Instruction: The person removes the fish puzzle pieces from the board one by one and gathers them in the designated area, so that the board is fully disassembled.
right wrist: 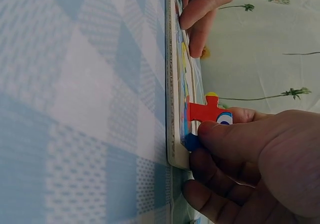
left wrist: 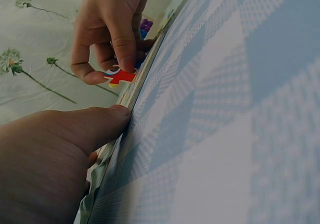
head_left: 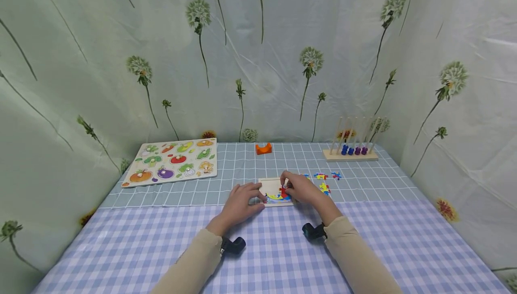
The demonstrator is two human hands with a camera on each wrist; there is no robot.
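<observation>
A shallow wooden puzzle board (head_left: 273,182) lies in front of me, with joined colourful pieces (head_left: 274,198) along its near side. My right hand (head_left: 303,188) pinches a red jigsaw piece (right wrist: 204,111) between thumb and fingers at the board's right part. The piece, with a printed eye and a yellow knob, stands tilted up from the board in the right wrist view. At the board's left side rests my left hand (head_left: 241,203), its fingers spread and lightly bent over the frame. The left thumb (left wrist: 107,121) touches the near edge.
Several loose jigsaw pieces (head_left: 325,188) lie right of and behind the board. A vegetable peg puzzle (head_left: 139,164) sits at the back left, an orange curved block (head_left: 263,149) at the back middle. A wooden peg stand (head_left: 350,156) with blue and purple pieces stands at the back right.
</observation>
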